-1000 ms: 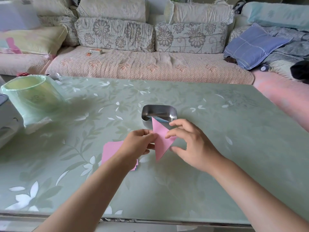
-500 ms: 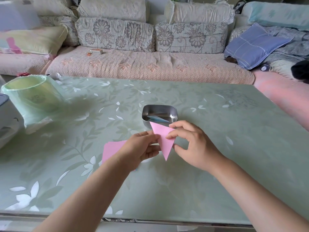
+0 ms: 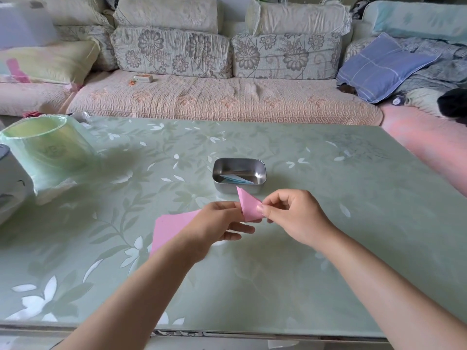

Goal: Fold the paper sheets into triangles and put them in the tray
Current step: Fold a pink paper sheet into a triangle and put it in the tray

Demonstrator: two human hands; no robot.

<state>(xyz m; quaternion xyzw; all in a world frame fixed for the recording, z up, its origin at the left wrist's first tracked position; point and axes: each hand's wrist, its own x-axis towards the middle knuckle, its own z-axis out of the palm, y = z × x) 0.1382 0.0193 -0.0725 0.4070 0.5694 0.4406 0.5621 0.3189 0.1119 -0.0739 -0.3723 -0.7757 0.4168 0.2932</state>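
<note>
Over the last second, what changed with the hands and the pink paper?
The pink triangle turned in the hands: its long tip hung down, now a tip points up toward the tray and it looks shorter. The right hand shifted to pinch its right corner; the left hand keeps pinching the left edge. Tray, blue paper inside and pink stack unmoved.

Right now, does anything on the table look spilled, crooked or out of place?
Nothing stands out. The metal tray sits level with a folded blue paper inside, the pink sheets lie flat, partly hidden by the left hand, and that hand and the right hand pinch the pink triangle.
</note>
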